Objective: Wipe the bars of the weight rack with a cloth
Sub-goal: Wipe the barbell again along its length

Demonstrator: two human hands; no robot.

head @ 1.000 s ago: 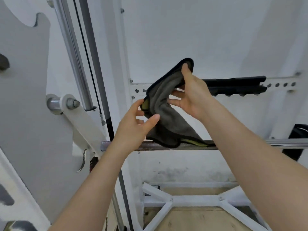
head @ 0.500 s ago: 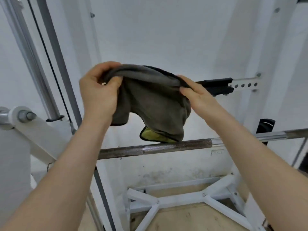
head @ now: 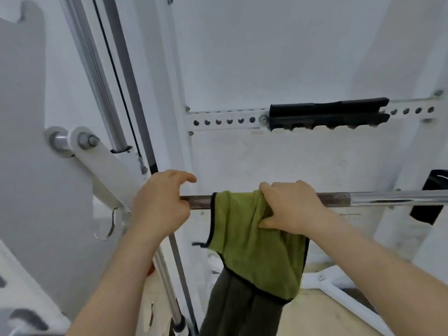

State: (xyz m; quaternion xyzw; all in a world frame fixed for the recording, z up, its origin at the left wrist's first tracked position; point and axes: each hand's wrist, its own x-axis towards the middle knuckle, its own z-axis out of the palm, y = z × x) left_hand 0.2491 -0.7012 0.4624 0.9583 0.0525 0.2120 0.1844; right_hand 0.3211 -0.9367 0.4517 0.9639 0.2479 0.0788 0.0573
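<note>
Two bare forearms ran from 7 and 5 o'clock of the view up to a horizontal barbell bar (head: 337,200) across the middle. The right hand (head: 291,209) sat on the bar just to 3 o'clock of centre, its grip clamped on a green cloth (head: 252,248). Its fingers curled over the top of the bar and its thumb bunched the fabric in front. The cloth was draped over the bar's rusty brown stretch and hung toward 6 o'clock, green face outward with black piping along the edge. A darker grey-olive layer trailed below it to the bottom of the frame. The left hand (head: 160,204) was at 9 o'clock of the cloth, apart from it, at the bar's left end. Its fingers arched loosely above the bar and its thumb lay in front, but whether that grip was closed on the bar could not be told. At 3 o'clock of the right hand the rusty stretch met a bright chrome sleeve (head: 400,198), with a black object (head: 426,214) behind it.

At 11 o'clock of the left hand, a white pivot arm (head: 106,166) with a bolt stood beside a chrome guide rod (head: 99,88) and a thin black cable (head: 115,69), both slanting up toward 12. At 5 o'clock of the cloth, white base struts (head: 339,294) lay on a tan floor (head: 322,316). Farther back, at 1 o'clock of the cloth, a white perforated crossbar (head: 223,121) of the weight rack carried a black padded holder (head: 327,112).
</note>
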